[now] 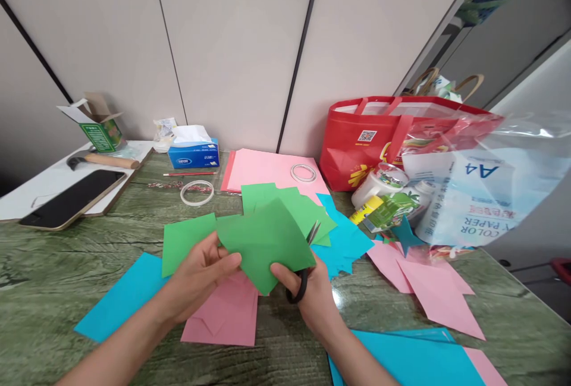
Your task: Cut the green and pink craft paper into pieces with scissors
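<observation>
A sheet of green paper [265, 237] is held up over the table, tilted, between my two hands. My left hand [200, 273] is closed on its left edge, thumb toward me. My right hand [314, 291] pinches the lower right corner with the thumb in front. That same hand also holds scissors [313, 232], their blades pointing up behind the sheet and a dark handle loop at the thumb. Behind the held sheet lie more green pieces [297, 203] and blue pieces [352, 237]. Pink paper [223, 320] rests beneath my hands.
Blue paper [122, 306] lies left, with more blue sheets [405, 359] at front right and pink pieces [439, 288] above them. A tape roll [197, 193], tissue pack [193, 154], phone [74, 198] and hammer [104, 160] stand farther off. A red bag [343, 148] is at back right.
</observation>
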### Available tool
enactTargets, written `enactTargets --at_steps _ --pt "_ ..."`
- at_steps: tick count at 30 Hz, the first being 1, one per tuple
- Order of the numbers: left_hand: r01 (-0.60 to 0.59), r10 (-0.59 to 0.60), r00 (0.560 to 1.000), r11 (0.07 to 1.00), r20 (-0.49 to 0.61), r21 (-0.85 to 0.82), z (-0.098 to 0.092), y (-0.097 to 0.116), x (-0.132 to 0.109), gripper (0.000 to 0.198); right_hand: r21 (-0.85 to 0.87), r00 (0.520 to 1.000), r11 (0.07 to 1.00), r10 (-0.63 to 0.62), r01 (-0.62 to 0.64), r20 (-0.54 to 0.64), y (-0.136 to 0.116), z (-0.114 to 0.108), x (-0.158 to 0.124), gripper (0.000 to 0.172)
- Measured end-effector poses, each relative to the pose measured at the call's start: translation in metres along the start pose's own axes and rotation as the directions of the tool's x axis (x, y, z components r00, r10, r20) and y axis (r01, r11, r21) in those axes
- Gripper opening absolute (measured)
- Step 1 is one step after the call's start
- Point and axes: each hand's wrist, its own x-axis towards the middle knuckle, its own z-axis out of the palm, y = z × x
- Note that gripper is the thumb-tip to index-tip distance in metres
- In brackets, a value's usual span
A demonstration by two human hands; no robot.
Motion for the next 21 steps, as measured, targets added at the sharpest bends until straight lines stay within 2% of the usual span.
enactTargets --at_steps 2,3,5,7,9,12,15,18,21 --pt "-0.045 0.046 0.999 0.997 0.028 -0.065 -0.008 0.007 0.002 0.030 0.019 1.000 1.000 0.021 -0.021 0.023 -0.002 -0.003 0.002 0.041" --pt "-0.072 0.073 0.997 0.993 0.008 -0.096 -0.013 0.011 0.004 0.032 0.014 0.999 1.000 0.024 -0.025 0.041 -0.003 -0.004 0.002 0.039" --pt "-0.126 0.110 0.986 0.983 -0.126 -0.133 -0.024 0.022 0.008 0.035 -0.011 0.997 1.000 0.014 -0.013 0.075 -0.006 -0.006 0.004 0.035" --pt "-0.114 0.089 0.966 0.989 -0.244 -0.090 -0.033 0.029 0.010 0.027 -0.010 0.995 1.000 -0.003 0.004 0.096 -0.007 -0.008 0.006 0.034" --pt "-0.095 0.087 0.950 0.995 -0.301 -0.012 -0.038 0.032 0.011 0.020 0.001 0.999 1.000 -0.017 0.017 0.052 -0.007 -0.011 0.009 0.031" --pt "-0.023 0.049 0.963 0.995 -0.266 0.098 -0.039 0.031 0.011 0.023 -0.001 0.979 0.999 -0.053 0.054 -0.198 -0.003 -0.017 0.013 0.032" --pt "0.065 -0.036 0.988 0.980 -0.153 0.189 -0.035 0.028 0.010 0.030 -0.005 0.904 0.997 -0.071 0.075 -0.421 -0.001 -0.025 0.017 0.038" --pt "0.118 -0.102 0.992 0.962 -0.080 0.247 -0.034 0.026 0.009 0.026 -0.049 0.874 0.995 -0.100 0.087 -0.476 -0.003 -0.030 0.019 0.041" --pt "0.144 -0.130 0.989 0.963 -0.073 0.228 -0.035 0.024 0.010 0.024 -0.115 0.856 0.987 -0.156 0.114 -0.493 -0.007 -0.031 0.018 0.038"
